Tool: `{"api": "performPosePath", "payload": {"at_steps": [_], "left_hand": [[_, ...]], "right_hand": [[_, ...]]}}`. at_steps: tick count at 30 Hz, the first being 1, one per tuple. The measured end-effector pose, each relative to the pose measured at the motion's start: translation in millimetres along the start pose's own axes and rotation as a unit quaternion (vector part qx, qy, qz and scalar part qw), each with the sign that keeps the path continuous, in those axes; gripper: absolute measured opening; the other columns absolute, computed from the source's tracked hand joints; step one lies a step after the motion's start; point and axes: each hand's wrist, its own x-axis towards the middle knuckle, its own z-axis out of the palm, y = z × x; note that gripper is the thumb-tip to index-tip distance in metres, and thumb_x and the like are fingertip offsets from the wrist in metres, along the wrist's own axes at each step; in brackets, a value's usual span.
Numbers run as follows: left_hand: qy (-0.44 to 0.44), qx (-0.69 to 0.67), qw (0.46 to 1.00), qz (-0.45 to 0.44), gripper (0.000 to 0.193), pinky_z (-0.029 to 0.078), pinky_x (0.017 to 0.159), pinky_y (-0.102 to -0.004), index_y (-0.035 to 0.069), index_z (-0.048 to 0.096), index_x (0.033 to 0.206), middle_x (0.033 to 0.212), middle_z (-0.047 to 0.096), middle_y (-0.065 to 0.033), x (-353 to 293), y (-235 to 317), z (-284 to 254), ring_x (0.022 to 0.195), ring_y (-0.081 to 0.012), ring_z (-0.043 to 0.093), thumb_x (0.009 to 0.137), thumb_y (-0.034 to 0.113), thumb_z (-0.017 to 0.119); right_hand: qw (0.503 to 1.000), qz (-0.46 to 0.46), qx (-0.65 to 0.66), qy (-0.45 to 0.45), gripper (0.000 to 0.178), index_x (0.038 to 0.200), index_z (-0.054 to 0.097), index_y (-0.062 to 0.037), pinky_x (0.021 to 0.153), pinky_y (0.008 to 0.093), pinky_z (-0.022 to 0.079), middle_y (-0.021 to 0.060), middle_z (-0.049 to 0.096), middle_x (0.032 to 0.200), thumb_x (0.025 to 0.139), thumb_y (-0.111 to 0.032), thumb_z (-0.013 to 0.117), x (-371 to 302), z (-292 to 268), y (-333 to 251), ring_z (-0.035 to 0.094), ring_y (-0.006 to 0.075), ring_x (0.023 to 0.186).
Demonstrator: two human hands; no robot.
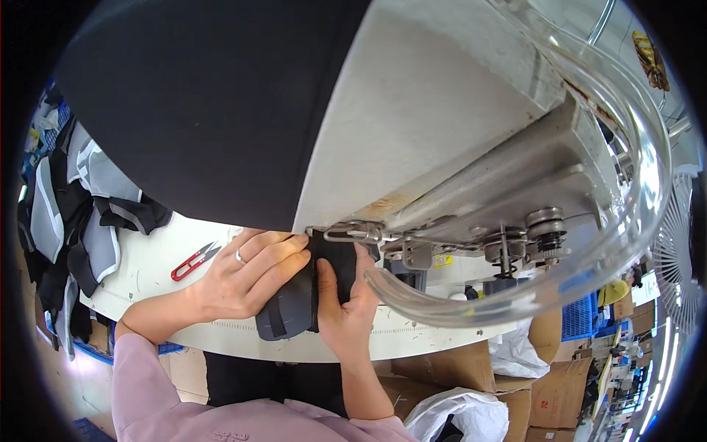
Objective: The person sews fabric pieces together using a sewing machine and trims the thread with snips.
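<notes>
A dark grey and black fabric piece [286,309] with a black strip lies under the sewing machine [434,110], close to its metal foot parts. My left hand [247,276], with a ring on one finger, holds the left side of the piece. Its fingers lie bent over the fabric, fingertips beside the machine; its thumb is hidden. My right hand [345,313] grips the piece's right side, thumb on top and the other fingers partly out of sight behind it. Red-handled thread snips [193,264] rest on the white table [147,258], left of my left hand.
Grey and black fabric pieces [99,228] are heaped at the table's left end. A clear curved tube [471,309] arcs in front of the machine. Below right stand cardboard boxes [560,394] and a white plastic bag [464,412]. A blue crate [579,318] is farther right.
</notes>
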Motion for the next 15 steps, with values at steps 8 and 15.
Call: {"api": "performPosePath", "payload": {"at_steps": [8, 15], "left_hand": [[-0.012, -0.027, 0.999, -0.016, 0.04, 0.059, 0.09, -0.041, -0.007, 0.07, 0.113, 0.118, 0.069, -0.0193, 1.5, 5.2, -4.6, 0.109, -0.0329, 0.069, 0.076, 0.009, 0.068], [-0.021, -0.064, 0.998, -0.022, 0.038, 0.061, 0.093, -0.0419, -0.005, 0.071, 0.112, 0.114, 0.07, -0.0172, 0.6, 0.1, -9.6, 0.107, -0.0306, 0.07, 0.077, 0.009, 0.068]], "right_hand": [[0.999, -0.047, -0.023, -0.012, 0.042, 0.135, 0.056, 0.0061, 0.093, 0.0359, 0.05, 0.0165, 0.068, 0.113, 0.095, 0.001, 0.069, -1.3, -2.2, 3.5, 0.064, 0.024, 0.103], [1.0, 0.001, 0.028, 0.008, 0.04, 0.135, 0.057, 0.0064, 0.093, 0.0333, 0.049, 0.0142, 0.068, 0.113, 0.098, -0.003, 0.068, -2.2, 3.1, 3.9, 0.063, 0.0211, 0.103]]}}
